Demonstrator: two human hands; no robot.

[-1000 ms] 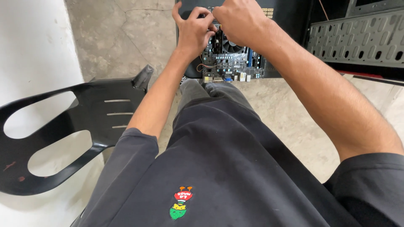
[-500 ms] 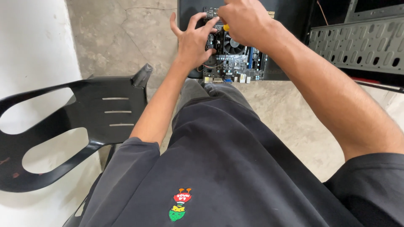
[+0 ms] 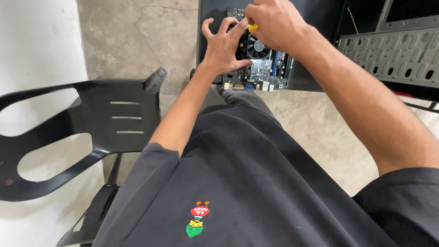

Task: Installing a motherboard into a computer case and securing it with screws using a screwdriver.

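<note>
Right hand (image 3: 274, 25) grip closed on yellow-handled tool (image 3: 253, 28) above circuit board (image 3: 263, 68); left hand (image 3: 224, 48), fingers spread, steadies board's left side.

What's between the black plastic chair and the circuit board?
In the head view, bare concrete floor and the left forearm lie between chair and circuit board.

yellow tool (image 3: 253, 27) mostly hidden, perhaps screwdriver
</note>
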